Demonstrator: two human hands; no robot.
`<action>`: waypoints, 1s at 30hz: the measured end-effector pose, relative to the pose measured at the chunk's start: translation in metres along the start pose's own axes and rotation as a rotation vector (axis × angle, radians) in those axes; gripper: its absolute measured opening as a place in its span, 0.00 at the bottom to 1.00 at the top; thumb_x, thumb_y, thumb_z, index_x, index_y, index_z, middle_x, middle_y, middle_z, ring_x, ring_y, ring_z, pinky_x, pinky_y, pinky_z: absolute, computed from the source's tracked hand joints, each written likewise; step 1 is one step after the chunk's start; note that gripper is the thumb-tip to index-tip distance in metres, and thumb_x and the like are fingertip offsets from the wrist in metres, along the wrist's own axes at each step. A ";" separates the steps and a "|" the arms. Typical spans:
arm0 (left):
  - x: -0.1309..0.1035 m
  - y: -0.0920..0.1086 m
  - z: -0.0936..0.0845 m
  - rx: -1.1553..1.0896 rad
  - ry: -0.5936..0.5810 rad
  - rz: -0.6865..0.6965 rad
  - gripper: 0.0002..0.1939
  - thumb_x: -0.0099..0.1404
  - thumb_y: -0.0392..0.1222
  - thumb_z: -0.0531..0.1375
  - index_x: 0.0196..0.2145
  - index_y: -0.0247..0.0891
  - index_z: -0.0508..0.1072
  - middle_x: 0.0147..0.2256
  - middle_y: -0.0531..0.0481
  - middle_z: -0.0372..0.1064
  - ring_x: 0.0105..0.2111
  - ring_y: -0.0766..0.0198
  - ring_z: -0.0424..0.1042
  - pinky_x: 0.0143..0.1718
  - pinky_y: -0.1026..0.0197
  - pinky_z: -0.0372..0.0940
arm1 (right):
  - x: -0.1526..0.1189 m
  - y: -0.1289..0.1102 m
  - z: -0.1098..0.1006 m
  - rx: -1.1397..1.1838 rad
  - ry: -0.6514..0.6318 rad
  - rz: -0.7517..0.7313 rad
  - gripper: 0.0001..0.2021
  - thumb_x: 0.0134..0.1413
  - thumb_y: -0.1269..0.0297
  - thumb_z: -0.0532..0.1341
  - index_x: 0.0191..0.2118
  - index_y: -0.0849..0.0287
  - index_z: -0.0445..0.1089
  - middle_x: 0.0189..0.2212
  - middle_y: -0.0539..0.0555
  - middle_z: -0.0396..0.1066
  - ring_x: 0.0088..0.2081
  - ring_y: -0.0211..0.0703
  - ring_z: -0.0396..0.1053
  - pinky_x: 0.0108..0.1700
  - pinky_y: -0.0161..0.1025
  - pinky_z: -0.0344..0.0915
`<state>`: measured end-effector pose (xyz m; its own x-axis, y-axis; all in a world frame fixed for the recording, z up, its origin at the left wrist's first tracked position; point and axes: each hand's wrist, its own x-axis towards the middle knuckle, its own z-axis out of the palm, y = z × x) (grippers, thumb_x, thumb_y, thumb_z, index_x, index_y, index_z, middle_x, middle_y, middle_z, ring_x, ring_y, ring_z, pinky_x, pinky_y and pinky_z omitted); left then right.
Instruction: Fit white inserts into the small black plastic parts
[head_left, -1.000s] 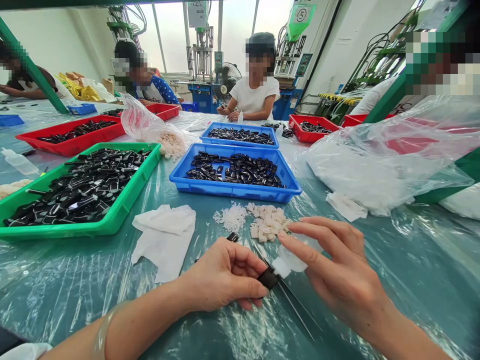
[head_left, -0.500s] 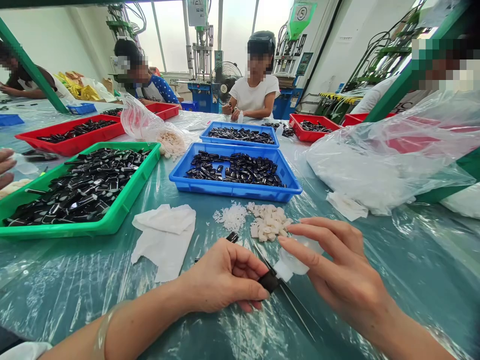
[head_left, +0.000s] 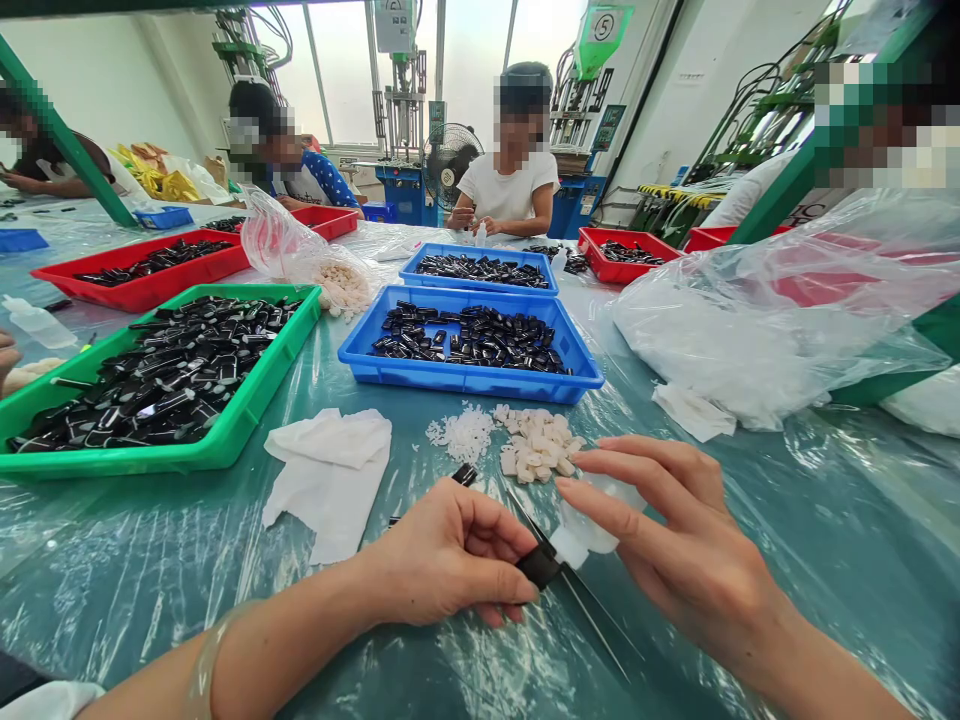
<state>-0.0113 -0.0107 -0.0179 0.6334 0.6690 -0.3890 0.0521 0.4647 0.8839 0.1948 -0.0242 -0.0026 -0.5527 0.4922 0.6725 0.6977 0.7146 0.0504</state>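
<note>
Pinched between the thumb and fingers of my left hand (head_left: 465, 560) is a black piece (head_left: 538, 566). My right hand (head_left: 675, 530) is curled round a translucent white bottle (head_left: 600, 520), whose white tip end points at the black piece. Metal tweezers (head_left: 596, 615) lie on the plastic-covered table below and behind the piece. Just beyond my hands are a pile of cream-coloured chips (head_left: 541, 442) and a smaller pile of clear white bits (head_left: 461, 432). Another black piece (head_left: 465, 474) shows above my left hand.
A green tray (head_left: 225, 440) and a blue tray (head_left: 465, 378) hold many black pieces. A white cloth (head_left: 330, 480) lies at centre left. A large plastic bag (head_left: 735, 330) is on the right. Across the table sits a person (head_left: 510, 185); another person's hand is at the left edge.
My hands and the black piece have hardly moved. At the left edge the other person's hand has drawn back, and a white bottle shows there on the table.
</note>
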 end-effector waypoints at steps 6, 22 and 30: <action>0.000 0.001 -0.001 0.025 -0.021 0.008 0.10 0.45 0.34 0.65 0.29 0.30 0.75 0.20 0.51 0.69 0.19 0.70 0.69 0.21 0.68 0.66 | -0.001 0.000 -0.001 0.004 -0.009 -0.001 0.16 0.53 0.83 0.51 0.40 0.57 0.68 0.39 0.58 0.70 0.45 0.52 0.63 0.41 0.51 0.58; 0.000 0.001 0.000 0.015 -0.021 -0.029 0.10 0.46 0.35 0.65 0.29 0.31 0.75 0.20 0.51 0.69 0.20 0.69 0.70 0.21 0.69 0.66 | -0.007 -0.001 0.000 -0.053 -0.002 -0.008 0.12 0.59 0.74 0.51 0.42 0.56 0.69 0.42 0.57 0.71 0.48 0.50 0.63 0.47 0.52 0.55; 0.000 0.000 0.001 0.014 -0.032 -0.041 0.11 0.45 0.36 0.66 0.29 0.31 0.75 0.19 0.51 0.69 0.20 0.69 0.70 0.22 0.69 0.66 | -0.008 -0.006 0.001 -0.092 0.034 -0.017 0.12 0.61 0.72 0.49 0.40 0.57 0.69 0.41 0.57 0.71 0.47 0.50 0.64 0.47 0.52 0.55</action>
<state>-0.0112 -0.0114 -0.0177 0.6546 0.6305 -0.4172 0.0892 0.4836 0.8708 0.1947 -0.0314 -0.0089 -0.5501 0.4623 0.6955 0.7282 0.6732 0.1285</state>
